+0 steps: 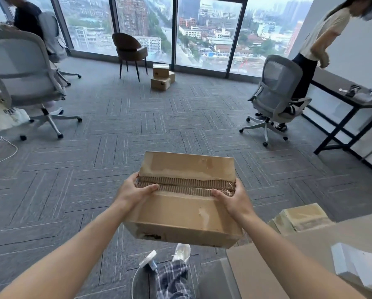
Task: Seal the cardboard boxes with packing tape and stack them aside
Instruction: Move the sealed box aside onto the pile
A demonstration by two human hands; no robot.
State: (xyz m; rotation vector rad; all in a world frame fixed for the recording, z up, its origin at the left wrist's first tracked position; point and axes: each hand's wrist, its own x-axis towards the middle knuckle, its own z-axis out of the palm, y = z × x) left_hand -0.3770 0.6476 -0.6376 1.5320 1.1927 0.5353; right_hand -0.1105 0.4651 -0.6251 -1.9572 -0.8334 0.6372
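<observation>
Above carpet (pixel 120 134): left hand (pixel 135 190), right hand (pixel 232 199), each grip clamped on box (pixel 180 212) ends; underside unseen.

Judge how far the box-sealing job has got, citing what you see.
Done: three boxes stacked by the window. In hand: left hand and right hand grip a closed box, glossy tape apparently over its seam. Left: carrying it to the stack; another box sits lower right.
</observation>
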